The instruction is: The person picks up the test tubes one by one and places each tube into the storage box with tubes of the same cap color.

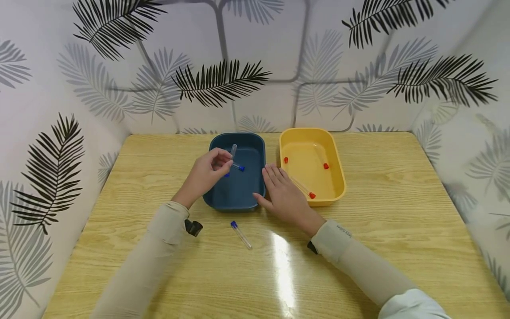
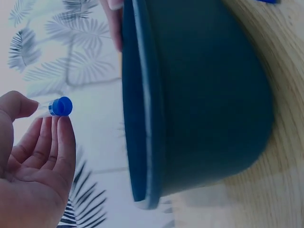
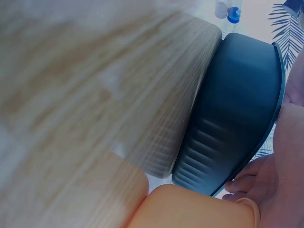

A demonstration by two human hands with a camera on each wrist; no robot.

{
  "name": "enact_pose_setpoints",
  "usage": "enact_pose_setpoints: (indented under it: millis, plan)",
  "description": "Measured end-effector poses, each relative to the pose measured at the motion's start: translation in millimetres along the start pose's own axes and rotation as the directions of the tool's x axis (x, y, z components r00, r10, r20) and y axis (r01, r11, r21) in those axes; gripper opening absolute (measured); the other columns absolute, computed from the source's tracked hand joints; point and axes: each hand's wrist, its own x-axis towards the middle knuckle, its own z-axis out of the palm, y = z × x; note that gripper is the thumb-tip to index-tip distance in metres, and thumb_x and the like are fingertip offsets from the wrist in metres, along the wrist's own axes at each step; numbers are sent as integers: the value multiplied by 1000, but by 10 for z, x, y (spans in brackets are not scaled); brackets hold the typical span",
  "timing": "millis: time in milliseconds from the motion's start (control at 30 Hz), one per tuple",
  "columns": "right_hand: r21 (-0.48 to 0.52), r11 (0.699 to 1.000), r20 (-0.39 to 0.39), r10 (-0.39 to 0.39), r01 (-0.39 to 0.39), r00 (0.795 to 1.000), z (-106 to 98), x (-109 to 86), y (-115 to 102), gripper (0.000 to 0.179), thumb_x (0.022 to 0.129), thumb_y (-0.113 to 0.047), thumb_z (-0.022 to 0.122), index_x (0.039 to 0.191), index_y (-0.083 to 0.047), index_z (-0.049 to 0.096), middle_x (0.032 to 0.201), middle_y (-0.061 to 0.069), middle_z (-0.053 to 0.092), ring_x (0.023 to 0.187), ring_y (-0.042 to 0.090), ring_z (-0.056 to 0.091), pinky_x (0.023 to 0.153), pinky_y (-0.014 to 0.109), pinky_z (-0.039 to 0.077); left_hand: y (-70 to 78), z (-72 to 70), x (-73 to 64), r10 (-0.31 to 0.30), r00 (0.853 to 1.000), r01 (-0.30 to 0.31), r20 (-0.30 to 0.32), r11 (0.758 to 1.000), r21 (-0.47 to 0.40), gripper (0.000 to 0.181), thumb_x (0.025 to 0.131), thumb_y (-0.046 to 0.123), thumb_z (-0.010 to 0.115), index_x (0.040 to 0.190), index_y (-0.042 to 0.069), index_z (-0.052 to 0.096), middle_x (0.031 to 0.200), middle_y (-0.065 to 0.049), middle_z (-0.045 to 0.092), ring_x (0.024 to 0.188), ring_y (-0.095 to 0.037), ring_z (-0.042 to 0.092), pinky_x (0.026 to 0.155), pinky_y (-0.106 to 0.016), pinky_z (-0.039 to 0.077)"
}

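Observation:
My left hand (image 1: 209, 170) is over the left part of a dark blue bin (image 1: 249, 201), pinching a clear test tube (image 1: 233, 150) with a blue cap (image 2: 61, 106) between thumb and fingertips. Inside the bin, another blue-capped tube (image 1: 238, 167) lies near those fingers. My right hand (image 1: 284, 197) rests with its fingers extended along the bin's right rim, thumb toward the near corner. On the table in front of the bin lies one more blue-capped test tube (image 1: 241, 235).
A yellow bin (image 1: 338, 188) stands just right of the blue one, holding several red-capped tubes (image 1: 312, 195). The wooden table (image 1: 382, 221) backs onto a leaf-patterned curtain (image 1: 263, 106).

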Motion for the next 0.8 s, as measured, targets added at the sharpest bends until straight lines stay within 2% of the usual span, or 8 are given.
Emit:
enact_pose_setpoints:
  millis: [100,367,600,800]
  plan:
    - [4,1000,1,3,-3,1000,-5,-1,-2,81,94,-61,24,147,1,19,153,14,16,141,26,7,112,38,5,-59,5,73,-36,999,36,0,999,1,20,92,23,59,107,10,58,97,-4,61,87,-15,59,77,-32,51]
    - [3,1000,1,-1,1,1000,-2,-6,4,80,95,-60,24,147,1,20,153,15,16,141,26,7,112,38,4,-218,101,220,-139,990,138,14,987,79,18,93,22,58,105,9,59,96,-5,61,86,-16,59,77,-32,51]
    - [-3,1000,10,5,-5,1000,-1,-6,1,81,94,-61,24,147,0,18,153,14,16,141,26,7,112,37,2,-241,221,272,-246,968,235,52,960,153,19,93,21,57,105,7,60,95,-7,61,85,-19,58,77,-35,49]
    - [-2,1000,7,5,-5,1000,0,-4,-3,80,95,-59,27,147,0,19,153,14,16,141,25,7,112,37,2,-287,318,269,-338,938,314,74,922,228,23,92,20,55,107,3,61,99,-10,63,87,-22,59,78,-36,49]
